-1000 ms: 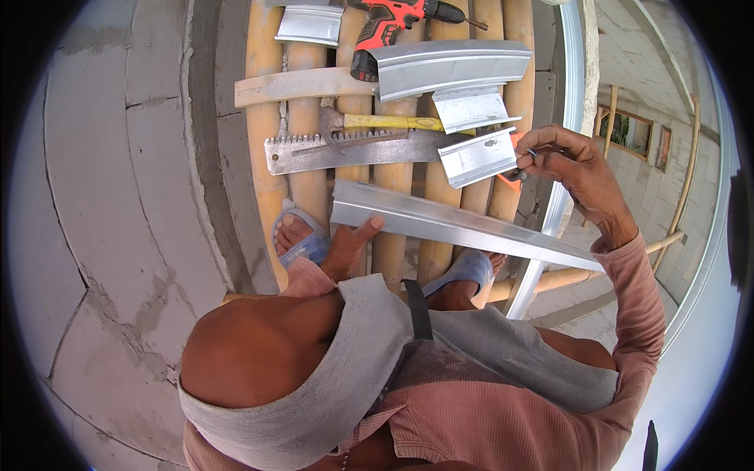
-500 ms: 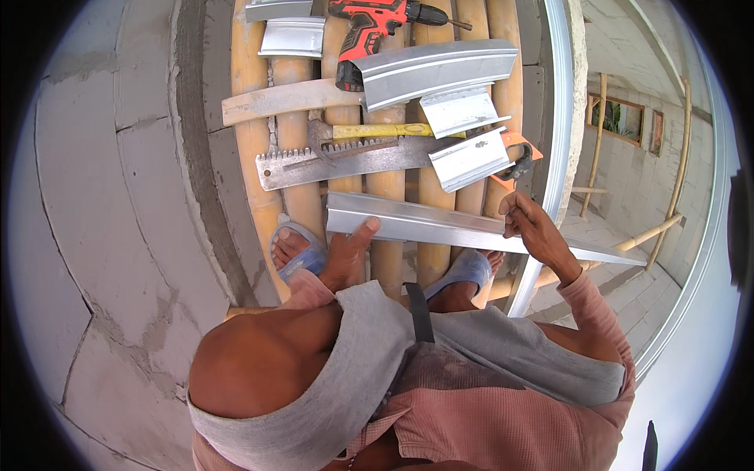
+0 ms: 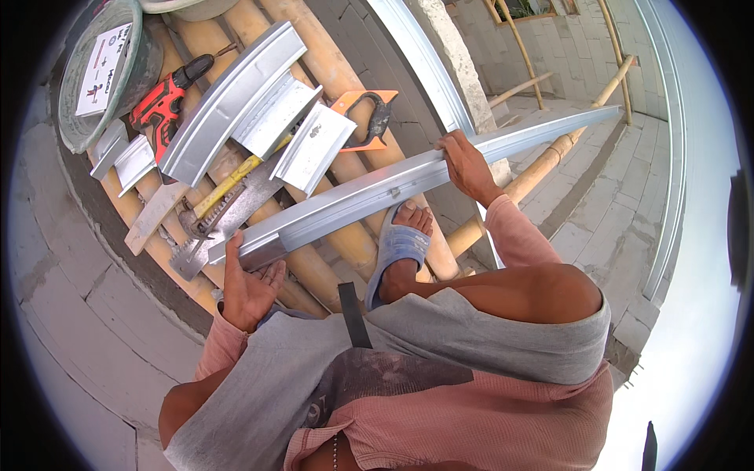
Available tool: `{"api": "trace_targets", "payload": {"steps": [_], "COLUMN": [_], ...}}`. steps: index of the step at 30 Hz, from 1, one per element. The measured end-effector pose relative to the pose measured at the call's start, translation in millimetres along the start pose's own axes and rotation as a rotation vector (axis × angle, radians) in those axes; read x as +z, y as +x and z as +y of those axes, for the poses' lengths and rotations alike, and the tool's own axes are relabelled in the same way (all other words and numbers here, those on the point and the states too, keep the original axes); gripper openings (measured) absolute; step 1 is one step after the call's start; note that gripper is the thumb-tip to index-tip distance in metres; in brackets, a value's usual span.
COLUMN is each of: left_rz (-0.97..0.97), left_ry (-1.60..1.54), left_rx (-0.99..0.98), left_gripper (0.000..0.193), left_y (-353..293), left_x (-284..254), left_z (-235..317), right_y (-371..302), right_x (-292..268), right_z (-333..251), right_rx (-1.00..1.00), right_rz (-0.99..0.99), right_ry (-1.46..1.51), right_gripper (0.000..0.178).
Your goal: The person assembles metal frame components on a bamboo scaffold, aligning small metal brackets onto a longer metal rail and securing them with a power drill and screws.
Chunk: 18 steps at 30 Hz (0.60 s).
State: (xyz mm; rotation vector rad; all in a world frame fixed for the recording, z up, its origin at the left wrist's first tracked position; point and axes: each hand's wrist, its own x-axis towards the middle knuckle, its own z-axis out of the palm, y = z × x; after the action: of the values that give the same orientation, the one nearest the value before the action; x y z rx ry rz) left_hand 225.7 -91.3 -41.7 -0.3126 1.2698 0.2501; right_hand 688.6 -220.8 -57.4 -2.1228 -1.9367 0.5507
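Note:
A long silver metal channel (image 3: 338, 206) slants across in front of me, its right end far out past the bamboo platform. My left hand (image 3: 250, 292) is at the near-left end, thumb up against the end and fingers curled below the lower edge. Farther along, my right hand (image 3: 471, 171) grips the channel from above. Just beyond the left end lie a claw hammer with a yellow handle (image 3: 226, 186) and a handsaw with an orange handle (image 3: 379, 118). Short channel offcuts (image 3: 316, 149) cover part of the saw blade.
A red and black cordless drill (image 3: 161, 118) lies on the bamboo platform (image 3: 310, 35), beside a larger curved-looking channel piece (image 3: 232, 98) and a wooden strip (image 3: 155, 216). A dark bucket (image 3: 71, 129) stands at far left. Bamboo poles (image 3: 550, 157) cross at the right.
The view has turned, and the channel now slants up to the right with its long flanged side showing. My left hand has shifted to its end; my right hand now closes over it.

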Motion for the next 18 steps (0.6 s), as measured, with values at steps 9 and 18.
{"api": "trace_targets", "payload": {"steps": [9, 18], "left_rz": [0.108, -0.022], "left_ry": [0.008, -0.084], "left_rx": [-0.010, 0.118], "left_gripper": [0.091, 0.048], "left_y": [-17, -46], "left_x": [17, -31], "left_z": [-9, -14], "right_y": [15, 56], "right_x": [10, 22], "right_z": [5, -6], "right_rx": [0.008, 0.047], "right_rz": [-0.104, -0.391], "right_ry": [-0.099, 0.074], "right_gripper": [0.014, 0.013]}}
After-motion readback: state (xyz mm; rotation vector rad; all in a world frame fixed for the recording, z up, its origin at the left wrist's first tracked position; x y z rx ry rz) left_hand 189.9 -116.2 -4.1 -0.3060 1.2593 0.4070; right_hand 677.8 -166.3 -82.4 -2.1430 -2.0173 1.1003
